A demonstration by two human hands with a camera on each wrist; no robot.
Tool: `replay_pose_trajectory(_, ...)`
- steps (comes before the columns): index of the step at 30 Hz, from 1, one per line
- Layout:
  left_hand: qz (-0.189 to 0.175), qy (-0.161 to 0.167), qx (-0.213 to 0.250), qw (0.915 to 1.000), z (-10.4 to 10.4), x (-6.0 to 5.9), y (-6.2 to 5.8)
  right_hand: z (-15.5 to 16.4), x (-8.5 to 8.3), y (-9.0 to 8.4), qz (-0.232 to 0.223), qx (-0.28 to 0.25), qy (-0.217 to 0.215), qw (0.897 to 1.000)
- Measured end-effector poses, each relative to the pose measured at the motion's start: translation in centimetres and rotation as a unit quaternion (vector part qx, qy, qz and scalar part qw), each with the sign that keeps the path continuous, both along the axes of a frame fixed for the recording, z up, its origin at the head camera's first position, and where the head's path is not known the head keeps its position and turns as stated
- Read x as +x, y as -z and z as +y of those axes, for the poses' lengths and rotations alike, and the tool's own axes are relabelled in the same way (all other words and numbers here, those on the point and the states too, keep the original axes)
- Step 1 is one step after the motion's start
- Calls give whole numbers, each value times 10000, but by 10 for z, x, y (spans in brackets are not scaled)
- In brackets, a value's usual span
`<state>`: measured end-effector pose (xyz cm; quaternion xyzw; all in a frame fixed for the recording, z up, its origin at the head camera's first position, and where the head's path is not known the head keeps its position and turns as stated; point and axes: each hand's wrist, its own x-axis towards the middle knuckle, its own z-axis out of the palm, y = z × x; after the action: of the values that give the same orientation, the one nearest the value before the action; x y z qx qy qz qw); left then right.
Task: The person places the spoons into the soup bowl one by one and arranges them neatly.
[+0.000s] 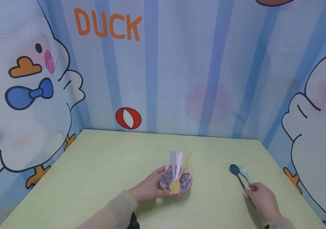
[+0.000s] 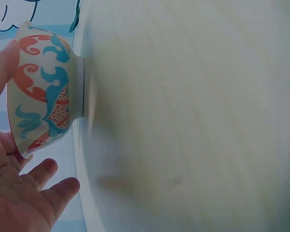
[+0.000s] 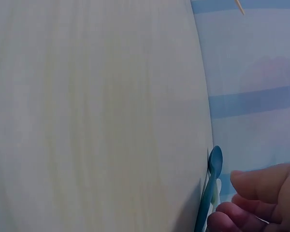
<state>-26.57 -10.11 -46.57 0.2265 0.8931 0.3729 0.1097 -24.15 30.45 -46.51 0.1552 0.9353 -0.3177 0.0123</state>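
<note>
My left hand (image 1: 151, 187) grips a patterned red, white and blue bowl (image 1: 186, 184) by its left side, thumb at the near rim and fingers at the far rim. In it stand a lavender spoon (image 1: 173, 159), a pink spoon (image 1: 179, 160) and a yellow spoon (image 1: 175, 187), handles leaning away. At the right, my right hand (image 1: 263, 198) is bent over a light blue spoon (image 1: 244, 173) and a dark teal spoon (image 1: 234, 169). Its fingertips overlap the light blue handle; I cannot tell whether they pinch it. The teal handle runs on under the hand.
A pale yellow-green table (image 1: 108, 159) carries everything. Behind it and at both sides hang cloth walls (image 1: 177, 63) printed with ducks and blue stripes. The table's back edge lies beyond the bowl and spoons.
</note>
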Motion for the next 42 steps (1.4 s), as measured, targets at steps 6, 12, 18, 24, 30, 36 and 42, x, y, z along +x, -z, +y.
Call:
replay_pose_trajectory(6,40,3,-21,10000,0,-1,1,3,1,2,-330,-34,-36,9994)
replay_pose_trajectory(12,24,9,-7,10000,0,0,0,6,5,3,-372,32,-272,9989)
replay_pose_trajectory(18,14,0,-16,10000,0,1,-1,4,3,5,-436,72,-229,9988)
replay_pose_trajectory(24,-11,-11,9,10000,0,1,-1,3,4,5,-491,72,-184,9986)
replay_pose_trajectory(30,-18,-21,7,10000,0,0,-1,2,4,4,-479,80,-239,9985)
replay_pose_trajectory(36,4,-45,-21,10000,1,0,0,2,4,5,-476,83,-253,9985)
replay_pose_trajectory(42,8,-73,-46,10000,1,0,0,2,5,5,-549,234,-245,9979)
